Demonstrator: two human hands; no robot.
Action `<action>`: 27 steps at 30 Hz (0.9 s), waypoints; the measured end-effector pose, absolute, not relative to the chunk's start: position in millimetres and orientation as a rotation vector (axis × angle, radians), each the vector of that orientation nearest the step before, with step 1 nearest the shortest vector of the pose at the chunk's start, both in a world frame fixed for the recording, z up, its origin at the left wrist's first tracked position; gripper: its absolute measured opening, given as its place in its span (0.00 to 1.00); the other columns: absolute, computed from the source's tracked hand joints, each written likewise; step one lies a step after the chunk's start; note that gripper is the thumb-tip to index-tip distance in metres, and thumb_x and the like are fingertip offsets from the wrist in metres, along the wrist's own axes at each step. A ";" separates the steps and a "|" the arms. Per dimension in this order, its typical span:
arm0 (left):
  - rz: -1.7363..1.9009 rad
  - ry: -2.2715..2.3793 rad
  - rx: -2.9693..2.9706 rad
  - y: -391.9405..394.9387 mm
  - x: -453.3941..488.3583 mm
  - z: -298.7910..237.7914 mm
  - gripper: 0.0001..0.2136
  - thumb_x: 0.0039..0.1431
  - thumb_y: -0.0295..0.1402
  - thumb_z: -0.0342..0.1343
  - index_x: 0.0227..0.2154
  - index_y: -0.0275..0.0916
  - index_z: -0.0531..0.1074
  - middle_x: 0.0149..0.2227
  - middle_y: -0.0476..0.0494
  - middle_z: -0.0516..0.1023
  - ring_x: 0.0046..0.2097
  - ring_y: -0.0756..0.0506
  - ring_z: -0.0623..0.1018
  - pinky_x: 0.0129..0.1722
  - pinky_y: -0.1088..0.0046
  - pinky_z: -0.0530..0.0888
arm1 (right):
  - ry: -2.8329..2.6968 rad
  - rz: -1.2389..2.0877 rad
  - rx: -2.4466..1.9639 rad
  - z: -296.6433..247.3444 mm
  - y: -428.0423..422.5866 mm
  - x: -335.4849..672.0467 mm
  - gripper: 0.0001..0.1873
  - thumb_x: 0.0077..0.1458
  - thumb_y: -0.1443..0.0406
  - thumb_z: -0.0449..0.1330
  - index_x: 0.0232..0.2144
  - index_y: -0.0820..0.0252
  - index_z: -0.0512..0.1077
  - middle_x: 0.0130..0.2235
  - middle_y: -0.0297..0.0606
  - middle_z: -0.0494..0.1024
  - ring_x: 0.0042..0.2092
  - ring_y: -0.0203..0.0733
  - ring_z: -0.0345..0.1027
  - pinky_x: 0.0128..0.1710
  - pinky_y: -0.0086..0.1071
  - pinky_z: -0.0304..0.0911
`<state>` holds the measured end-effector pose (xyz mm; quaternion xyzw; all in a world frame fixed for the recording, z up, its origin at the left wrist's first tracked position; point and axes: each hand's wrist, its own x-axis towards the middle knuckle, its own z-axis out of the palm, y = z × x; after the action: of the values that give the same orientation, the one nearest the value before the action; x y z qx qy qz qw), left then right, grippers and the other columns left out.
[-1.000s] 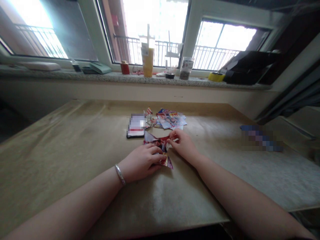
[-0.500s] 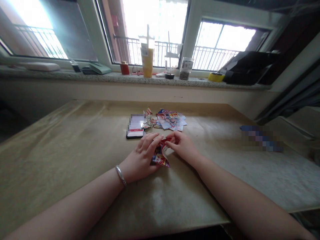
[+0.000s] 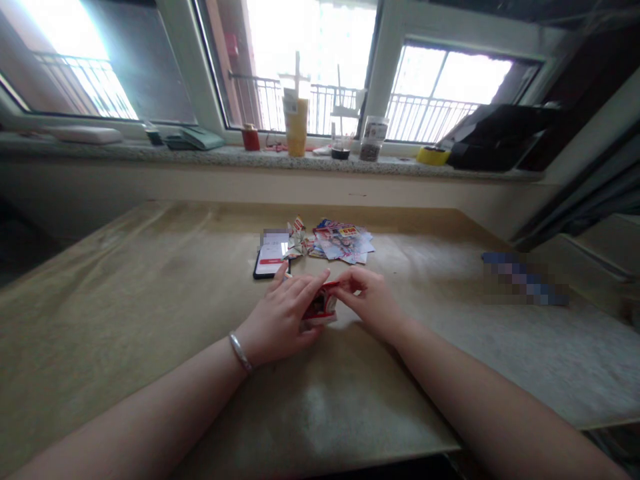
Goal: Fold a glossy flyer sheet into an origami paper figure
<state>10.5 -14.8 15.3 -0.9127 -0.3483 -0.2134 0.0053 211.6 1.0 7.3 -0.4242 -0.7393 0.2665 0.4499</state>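
Observation:
A small folded piece of colourful printed paper (image 3: 320,308), with red edges, is between my hands above the table's middle. My left hand (image 3: 283,310) lies over its left side, fingers on top and the thumb at the near edge, covering part of it. Thumb and fingertips of my right hand (image 3: 367,297) pinch its upper right corner. Beyond my hands lies a loose pile of glossy printed papers (image 3: 343,241). Crumpled paper scraps (image 3: 297,245) sit beside that pile, touching a phone (image 3: 273,260) whose screen is lit.
The table (image 3: 150,287) reaches a wall below a stone windowsill (image 3: 320,160). On the sill stand a tall cup of yellow drink (image 3: 296,127), a small red container (image 3: 250,138), a yellow tape roll (image 3: 433,156) and a black bag (image 3: 490,140). A blurred blue strip (image 3: 523,279) lies at the right.
The printed paper's loose lower flap, which stuck out toward me, is now folded in and the piece looks flatter. My left forefinger and other fingers have shifted slightly; both hands stay in place.

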 end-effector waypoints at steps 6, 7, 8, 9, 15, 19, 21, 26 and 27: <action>-0.636 -1.093 -2.819 -18.0 12.2 15.0 0.40 0.49 0.38 0.58 0.63 0.40 0.45 0.55 0.39 0.65 0.56 0.39 0.64 0.62 0.52 0.47 | -1.834 0.630 -1.032 8.6 -0.1 211.2 0.07 0.51 0.62 0.61 0.27 0.59 0.70 0.25 0.32 0.73 0.26 0.32 0.65 0.26 0.26 0.62; -0.632 -1.084 -2.818 -18.2 12.6 14.7 0.40 0.49 0.38 0.58 0.63 0.40 0.45 0.55 0.39 0.65 0.56 0.39 0.64 0.62 0.53 0.49 | -1.833 0.640 -1.033 8.7 -0.1 210.9 0.07 0.50 0.62 0.61 0.27 0.59 0.70 0.25 0.32 0.73 0.26 0.32 0.65 0.26 0.26 0.62; -0.637 -1.087 -2.808 -18.1 12.9 14.6 0.40 0.48 0.38 0.58 0.63 0.39 0.46 0.54 0.39 0.66 0.55 0.39 0.65 0.61 0.54 0.52 | -1.829 0.661 -1.032 8.7 -0.2 210.6 0.07 0.50 0.62 0.61 0.27 0.59 0.70 0.25 0.32 0.73 0.26 0.32 0.66 0.26 0.26 0.62; -0.644 -1.088 -2.798 -17.9 13.1 14.6 0.40 0.48 0.37 0.58 0.63 0.39 0.46 0.53 0.39 0.66 0.54 0.39 0.65 0.59 0.54 0.55 | -1.821 0.688 -1.029 8.8 -0.2 210.3 0.07 0.50 0.62 0.61 0.27 0.59 0.70 0.25 0.32 0.73 0.26 0.32 0.66 0.26 0.26 0.63; -0.744 -1.111 -2.736 -14.7 12.4 16.9 0.37 0.52 0.34 0.55 0.63 0.38 0.46 0.49 0.38 0.71 0.48 0.40 0.70 0.51 0.57 0.65 | -1.744 0.773 -1.057 9.5 0.3 208.0 0.08 0.49 0.62 0.61 0.26 0.58 0.65 0.23 0.29 0.70 0.24 0.32 0.64 0.24 0.25 0.61; -0.859 -1.108 -2.710 -12.4 11.2 17.5 0.35 0.54 0.34 0.55 0.62 0.39 0.46 0.45 0.39 0.73 0.45 0.40 0.72 0.46 0.59 0.68 | -1.699 0.775 -1.045 10.3 -0.4 207.8 0.10 0.50 0.62 0.61 0.25 0.58 0.63 0.22 0.28 0.68 0.24 0.31 0.61 0.23 0.25 0.60; -0.951 -1.113 -2.690 -11.0 10.7 16.8 0.35 0.54 0.34 0.55 0.62 0.39 0.46 0.45 0.38 0.73 0.45 0.40 0.72 0.45 0.60 0.69 | -1.709 0.820 -0.973 11.1 -1.4 208.3 0.08 0.53 0.62 0.58 0.27 0.58 0.64 0.27 0.33 0.72 0.27 0.32 0.65 0.26 0.27 0.63; -1.166 -1.152 -2.653 -8.2 9.1 13.5 0.34 0.56 0.34 0.55 0.63 0.39 0.46 0.50 0.35 0.71 0.48 0.40 0.72 0.46 0.59 0.71 | -1.868 0.753 -0.810 13.9 -4.4 209.5 0.03 0.51 0.70 0.54 0.31 0.58 0.66 0.43 0.40 0.74 0.43 0.38 0.68 0.35 0.30 0.68; -1.184 -1.164 -2.663 -7.7 8.7 13.0 0.34 0.56 0.34 0.55 0.63 0.39 0.46 0.51 0.35 0.70 0.49 0.40 0.72 0.47 0.59 0.70 | -1.907 0.702 -0.791 13.9 -4.5 209.5 0.06 0.50 0.72 0.54 0.32 0.58 0.67 0.44 0.40 0.73 0.45 0.39 0.68 0.35 0.29 0.68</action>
<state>8.7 -7.7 13.0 -0.8486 -0.3708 -0.3772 0.0020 209.5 -4.5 13.9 -0.3217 -0.7755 0.2856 0.4621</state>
